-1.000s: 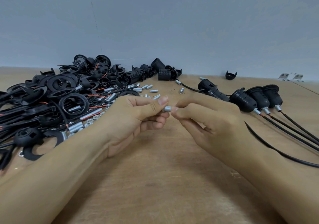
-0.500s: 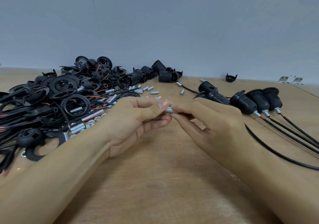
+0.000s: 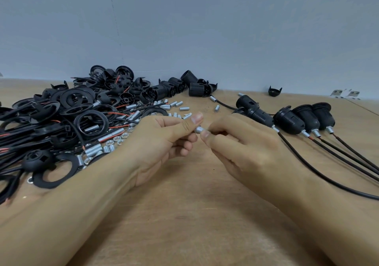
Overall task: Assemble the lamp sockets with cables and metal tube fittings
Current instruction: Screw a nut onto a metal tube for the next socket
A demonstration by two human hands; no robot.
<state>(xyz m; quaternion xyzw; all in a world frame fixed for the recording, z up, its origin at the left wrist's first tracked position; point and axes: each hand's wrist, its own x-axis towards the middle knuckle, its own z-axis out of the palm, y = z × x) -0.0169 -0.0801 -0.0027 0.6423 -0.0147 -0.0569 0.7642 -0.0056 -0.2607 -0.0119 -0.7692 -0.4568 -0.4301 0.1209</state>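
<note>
Compared with the earlier frame, the left hand (image 3: 164,140) and right hand (image 3: 242,148) are sitting slightly lower and closer together, both still pinching one small metal tube fitting (image 3: 198,130) between thumb and fingertips above the wooden surface (image 3: 194,214). Whether a cable is passing through the fitting cannot be told. Left of the left hand, a pile of black socket parts (image 3: 78,114) is lying mixed with red-tipped wires, and loose metal tubes (image 3: 174,106) are lying just beyond the left hand. Right of the right hand, four assembled lamp sockets (image 3: 303,118) are lying side by side, their black cables (image 3: 336,159) trailing toward the person. No containers are showing.
</note>
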